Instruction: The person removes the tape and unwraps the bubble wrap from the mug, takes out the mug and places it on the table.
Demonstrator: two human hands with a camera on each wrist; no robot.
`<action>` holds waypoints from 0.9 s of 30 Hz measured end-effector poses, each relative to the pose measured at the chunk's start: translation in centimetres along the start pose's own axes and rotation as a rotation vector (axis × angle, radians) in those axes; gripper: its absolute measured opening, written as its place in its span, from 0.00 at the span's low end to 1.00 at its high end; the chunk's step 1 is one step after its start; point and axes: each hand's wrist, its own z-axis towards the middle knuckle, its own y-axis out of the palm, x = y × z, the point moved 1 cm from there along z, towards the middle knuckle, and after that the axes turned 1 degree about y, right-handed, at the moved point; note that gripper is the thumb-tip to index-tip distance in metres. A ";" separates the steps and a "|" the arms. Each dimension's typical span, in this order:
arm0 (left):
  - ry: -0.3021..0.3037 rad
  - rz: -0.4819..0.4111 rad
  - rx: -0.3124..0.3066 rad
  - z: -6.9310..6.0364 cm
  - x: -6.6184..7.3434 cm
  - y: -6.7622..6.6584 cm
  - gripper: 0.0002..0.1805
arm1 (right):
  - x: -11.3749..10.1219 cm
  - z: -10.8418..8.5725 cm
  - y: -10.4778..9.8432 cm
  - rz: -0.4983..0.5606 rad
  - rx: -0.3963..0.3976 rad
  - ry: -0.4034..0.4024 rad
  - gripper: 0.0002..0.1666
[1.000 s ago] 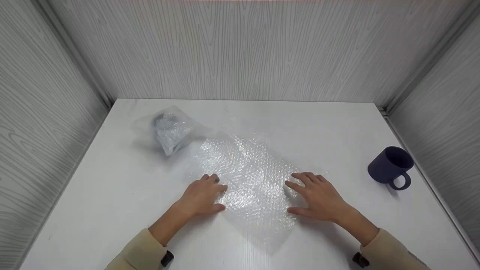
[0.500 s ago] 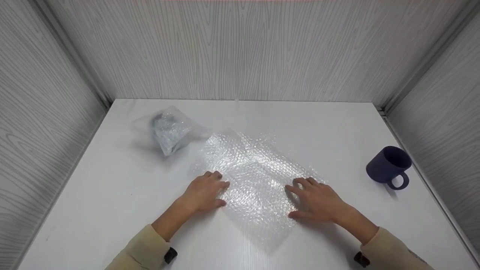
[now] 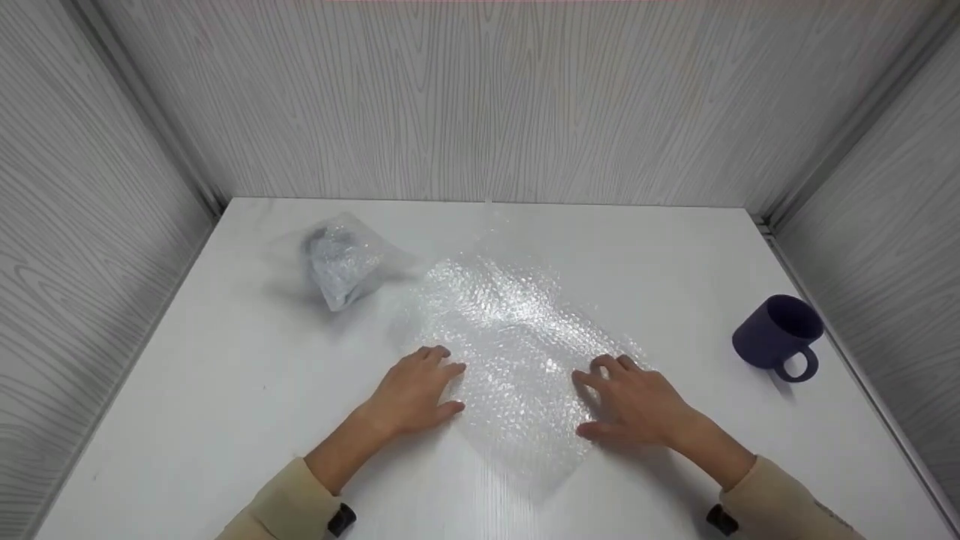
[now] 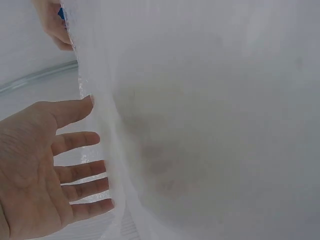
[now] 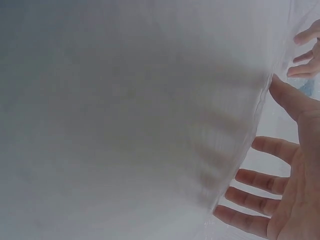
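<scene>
A sheet of clear bubble wrap (image 3: 510, 360) lies spread on the white table, one corner toward the front. The left hand (image 3: 416, 391) rests at its left edge with fingers spread; the right hand (image 3: 637, 405) touches its right edge, fingers spread and slightly bent. In the left wrist view, the fingertips and thumb of the left hand (image 4: 55, 165) meet the edge of the sheet (image 4: 115, 150). The right wrist view has the right hand (image 5: 285, 175) with its fingertips along the sheet's edge (image 5: 250, 135). Neither hand grips anything.
A bundle wrapped in bubble wrap (image 3: 343, 262) sits at the back left of the table (image 3: 202, 390). A dark blue mug (image 3: 772, 334) stands near the right edge, its handle toward the front right. Grey wood-grain panels enclose the back and both sides.
The left hand has shifted slightly right. The right hand has moved a little toward the front, its fingers more bent. The sheet's upper part has shifted slightly right.
</scene>
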 end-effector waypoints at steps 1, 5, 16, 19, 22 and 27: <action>0.006 0.012 0.002 -0.1 0.2 0.0 0.30 | 0.0 0.0 0.0 -0.004 0.001 0.002 0.45; 0.044 0.058 0.010 -0.3 1.3 0.2 0.30 | -0.1 0.0 0.0 -0.019 -0.008 0.023 0.45; 0.144 0.129 0.001 -0.6 3.8 0.7 0.26 | -0.5 0.0 -0.1 -0.044 0.020 0.060 0.44; 0.147 0.128 -0.034 -0.6 4.4 0.8 0.25 | -0.6 0.0 0.0 -0.038 0.018 0.073 0.43; 0.158 0.117 -0.075 -0.6 5.0 0.9 0.25 | -0.6 0.1 0.0 -0.026 0.012 0.085 0.42; 0.204 0.144 -0.103 -0.8 5.6 1.2 0.24 | -0.7 0.2 0.1 -0.029 0.007 0.090 0.41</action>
